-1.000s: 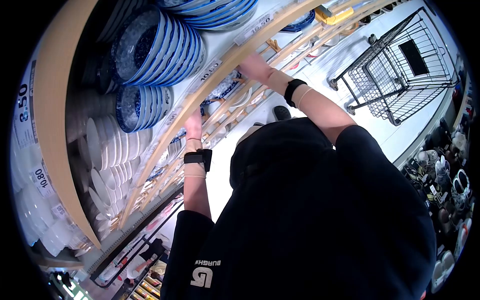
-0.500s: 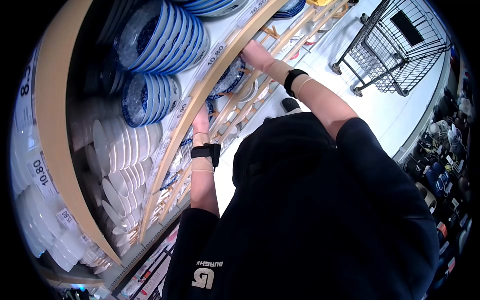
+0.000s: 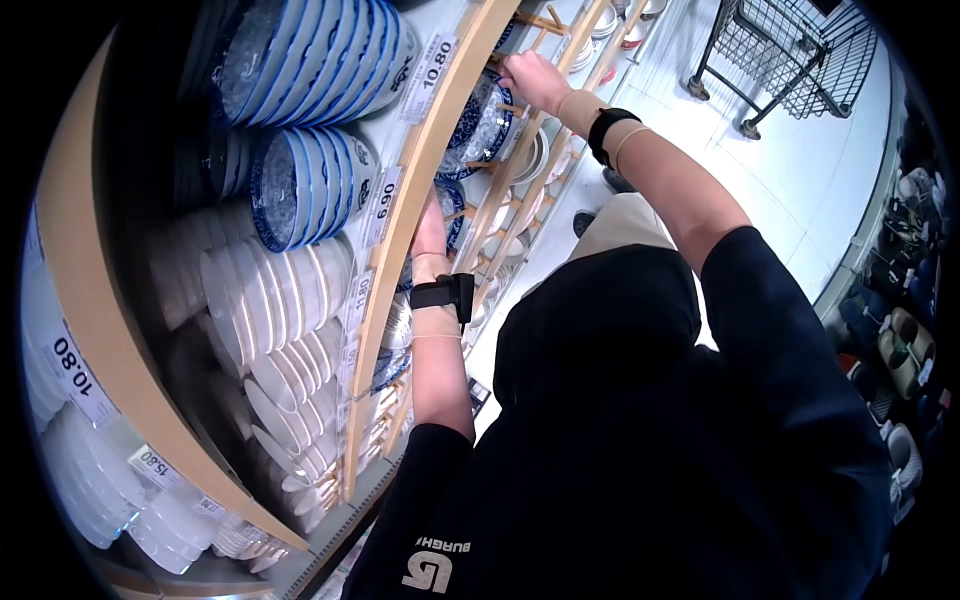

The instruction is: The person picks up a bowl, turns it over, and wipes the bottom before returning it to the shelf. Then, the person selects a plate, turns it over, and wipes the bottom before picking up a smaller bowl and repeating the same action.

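My right hand has its fingers curled at the upper rim of a blue-and-white patterned plate, which stands tilted on the lower tier beyond the shelf edge. My left hand reaches down behind the wooden shelf edge, and its fingers are hidden there. A second blue-patterned plate shows just beside it. Black bands circle both wrists.
Stacked blue-rimmed bowls and white plates fill the upper shelf, with price labels along its edge. A wire shopping cart stands on the pale floor. Footwear hangs at the right.
The view has shifted, and the cart sits further up and right in it. My right hand shows more fully past the shelf edge, by the plate's rim. The left remains behind the edge.
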`<state>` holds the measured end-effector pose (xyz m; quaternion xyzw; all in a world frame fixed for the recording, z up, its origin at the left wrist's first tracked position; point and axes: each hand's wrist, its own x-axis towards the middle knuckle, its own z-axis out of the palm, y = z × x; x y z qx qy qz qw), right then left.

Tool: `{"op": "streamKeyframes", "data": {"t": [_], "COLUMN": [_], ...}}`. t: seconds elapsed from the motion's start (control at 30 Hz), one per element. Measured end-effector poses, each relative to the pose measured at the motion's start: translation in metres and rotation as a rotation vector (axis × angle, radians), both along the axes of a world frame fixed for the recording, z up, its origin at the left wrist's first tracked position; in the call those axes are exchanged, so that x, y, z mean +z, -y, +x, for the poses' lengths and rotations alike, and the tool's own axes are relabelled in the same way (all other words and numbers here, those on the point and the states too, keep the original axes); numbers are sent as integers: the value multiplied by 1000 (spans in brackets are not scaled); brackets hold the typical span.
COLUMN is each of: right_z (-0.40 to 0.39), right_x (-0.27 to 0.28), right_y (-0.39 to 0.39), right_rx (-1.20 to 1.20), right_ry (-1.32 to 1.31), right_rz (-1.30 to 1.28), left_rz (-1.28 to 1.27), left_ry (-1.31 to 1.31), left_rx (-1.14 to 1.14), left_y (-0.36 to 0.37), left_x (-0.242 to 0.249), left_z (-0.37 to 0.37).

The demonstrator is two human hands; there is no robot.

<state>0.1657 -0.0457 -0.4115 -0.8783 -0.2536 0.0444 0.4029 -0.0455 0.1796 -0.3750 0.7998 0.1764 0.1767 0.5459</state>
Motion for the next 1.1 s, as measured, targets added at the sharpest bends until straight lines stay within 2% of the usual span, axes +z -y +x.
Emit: {"op": "streamKeyframes", "data": {"t": [0.03,0.07,0.13,0.17,0.27,0.47,0.57,0.67,0.8,0.97,1.03,1.1], "right_z": [-1,-2,-3,-4,-5,-2,-1,-5,-3,-3,-2,-2], "right_x": [-1,-4,-9,-10,-6,-2,9,25,36,45,45,29], "right_y": [0,0,-2,-2,0,-1,0,5,0,-2,1,4], "right_rx": [-17,-34,-47,-57,-34,-24,-11,-2,27,8,12,-10], "right_ry": [-1,-3,7,11,-4,-6,14,18,136,145,121,81], "right_rz": [33,66,111,133,75,77,40,-25,-36,-64,-64,38], "left_rz": [783,813,917,992,1069,1153,1173,1086,1033,1047,1092,1116], "left_ry": [-234,-407,-532,-485,-376,-371,-505,-644,-431,-551,-525,-513], "left_rx": [67,72,62,40,-6,1,22,72,4,8,-45,-85], "left_y": [5,40,61,60,61,51,59,67,63,73,71,68], "left_x": [4,56,89,91,98,88,95,103,103,117,118,116], "left_z": [4,12,14,15,16,17,19,26,22,21,21,20]}}
